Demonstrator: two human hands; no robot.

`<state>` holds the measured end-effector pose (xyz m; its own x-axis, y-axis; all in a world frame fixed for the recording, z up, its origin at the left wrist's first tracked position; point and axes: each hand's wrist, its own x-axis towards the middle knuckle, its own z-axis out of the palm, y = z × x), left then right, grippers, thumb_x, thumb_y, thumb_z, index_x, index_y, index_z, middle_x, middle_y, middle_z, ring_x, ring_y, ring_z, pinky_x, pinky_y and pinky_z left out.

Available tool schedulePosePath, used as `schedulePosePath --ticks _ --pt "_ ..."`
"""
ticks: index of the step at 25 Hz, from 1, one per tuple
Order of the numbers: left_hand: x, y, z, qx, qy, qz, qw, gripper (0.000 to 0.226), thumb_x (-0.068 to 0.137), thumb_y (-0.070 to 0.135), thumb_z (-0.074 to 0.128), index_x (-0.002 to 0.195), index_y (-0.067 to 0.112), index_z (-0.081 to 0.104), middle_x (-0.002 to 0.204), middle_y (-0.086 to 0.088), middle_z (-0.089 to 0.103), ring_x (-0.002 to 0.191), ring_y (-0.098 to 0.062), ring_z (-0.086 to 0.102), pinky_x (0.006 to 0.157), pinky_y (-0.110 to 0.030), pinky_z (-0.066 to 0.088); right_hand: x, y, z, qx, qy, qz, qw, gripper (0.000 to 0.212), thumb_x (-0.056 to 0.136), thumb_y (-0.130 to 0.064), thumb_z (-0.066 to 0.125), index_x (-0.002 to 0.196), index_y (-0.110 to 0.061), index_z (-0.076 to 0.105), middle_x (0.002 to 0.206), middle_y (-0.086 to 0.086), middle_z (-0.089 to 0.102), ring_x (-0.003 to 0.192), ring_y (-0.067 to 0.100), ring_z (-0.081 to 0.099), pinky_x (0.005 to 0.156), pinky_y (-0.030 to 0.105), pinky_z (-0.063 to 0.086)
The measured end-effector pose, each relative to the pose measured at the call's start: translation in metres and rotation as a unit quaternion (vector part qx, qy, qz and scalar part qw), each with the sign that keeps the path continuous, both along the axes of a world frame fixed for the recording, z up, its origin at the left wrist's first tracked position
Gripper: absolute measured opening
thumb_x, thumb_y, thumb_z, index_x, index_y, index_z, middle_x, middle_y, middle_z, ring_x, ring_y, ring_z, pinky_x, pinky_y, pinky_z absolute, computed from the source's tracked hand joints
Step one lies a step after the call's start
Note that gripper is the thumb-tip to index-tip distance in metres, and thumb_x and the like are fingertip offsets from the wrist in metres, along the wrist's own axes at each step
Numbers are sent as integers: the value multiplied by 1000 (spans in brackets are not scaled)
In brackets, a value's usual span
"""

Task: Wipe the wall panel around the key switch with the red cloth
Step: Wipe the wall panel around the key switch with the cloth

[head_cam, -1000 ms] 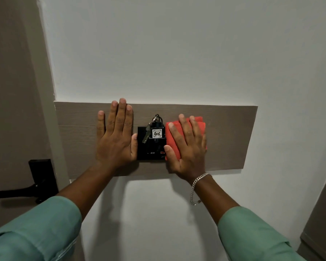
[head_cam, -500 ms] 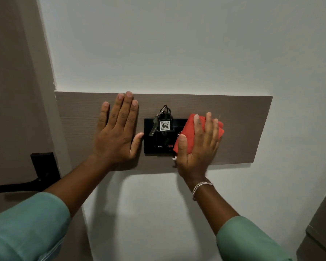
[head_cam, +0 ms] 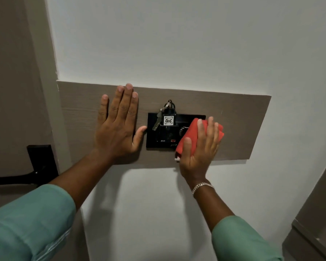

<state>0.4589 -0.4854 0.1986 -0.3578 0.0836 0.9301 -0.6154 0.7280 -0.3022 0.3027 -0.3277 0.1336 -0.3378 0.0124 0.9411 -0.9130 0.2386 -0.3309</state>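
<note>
Compared with 1 second ago, the right hand [head_cam: 199,146] with the red cloth [head_cam: 193,132] has tilted and now covers the lower right corner of the key switch [head_cam: 158,135], where before it lay upright just beside the switch's right edge. The left hand [head_cam: 118,125] has stayed flat on the wall panel [head_cam: 239,125], left of the switch.

To the right of the cloth the brown panel is bare up to its right edge, and above the switch a narrow strip of panel is free. Below the panel the white wall [head_cam: 177,44] continues. The panel's left end meets the door frame [head_cam: 45,91], and a black door handle [head_cam: 36,164] sits further left and lower.

The switch is a black plate that holds a key tag [head_cam: 168,120] marked 406, hanging from a ring together with a metal key [head_cam: 157,121]. A small red light shows near the plate's lower edge.

The left hand is open wide, fingers close together and pointing up, with the thumb touching the switch's left edge. The right hand presses the folded cloth flat against the wall, fingers spread over it and thumb along its left side. The heel of the hand reaches past the panel's lower edge. A bracelet [head_cam: 202,186] is on the right wrist, and both arms have green sleeves [head_cam: 30,223].
</note>
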Motion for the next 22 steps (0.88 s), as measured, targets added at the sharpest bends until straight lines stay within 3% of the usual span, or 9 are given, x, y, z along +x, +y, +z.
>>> schedulePosePath --ticks 2,5,9,10,13,16,19,21,22 --pt "1 1 0 5 2 -3 1000 82 95 51 35 156 1 12 163 -17 7 153 -32 6 124 -50 -1 21 -14 4 -52 -58 8 997 55 101 -41 37 151 -20 33 163 11 28 154 27 16 122 58 17" --pt "1 3 -1 1 -2 -2 1000 81 95 51 34 155 1 12 162 -19 12 151 -34 10 123 -50 1 27 -17 -21 6 28 5 1000 58 100 -41 39 153 -20 26 162 11 23 155 27 13 124 55 15" --pt "1 0 1 0 -4 5 1000 80 96 52 33 155 1 14 162 -23 19 151 -35 11 123 -49 -2 25 -22 -28 -81 -110 8 991 60 101 -43 39 154 -19 24 165 6 18 156 24 9 126 46 13" --pt "1 0 1 -1 -2 7 1000 80 96 52 33 155 1 14 162 -24 20 151 -35 12 123 -48 -3 29 -24 -32 -68 -107 8 992 62 100 -44 40 155 -20 22 166 7 16 156 26 9 126 44 12" --pt "0 0 0 -6 1 7 1000 80 96 52 33 154 0 16 161 -24 22 150 -36 13 123 -49 -2 15 -8 -55 70 33 -14 997 63 99 -43 43 156 -25 20 164 12 17 155 32 11 125 48 14" --pt "0 -1 0 -12 3 15 1000 80 96 51 34 154 0 15 161 -25 22 150 -37 13 123 -49 -4 -1 10 -60 89 29 -1 996 58 97 -36 47 152 -29 29 163 16 22 155 29 13 125 47 16" --pt "0 -1 1 -9 -1 18 1000 80 96 51 33 155 0 15 161 -25 22 150 -36 11 123 -48 -6 11 7 -53 -24 -95 40 994 57 95 -28 50 151 -28 34 165 10 21 155 21 13 127 44 15" --pt "0 0 1 -7 1 15 1000 80 96 52 32 155 1 14 161 -24 22 150 -36 12 123 -48 -5 14 7 -39 -187 -216 72 956 56 98 -26 49 151 -26 34 165 5 23 154 18 18 126 41 21" --pt "0 0 0 -6 2 11 1000 80 96 52 32 155 1 14 161 -24 22 150 -35 12 123 -48 -5 15 8 -32 -241 -228 89 939 55 99 -27 48 152 -25 33 165 5 25 154 19 20 125 36 23"
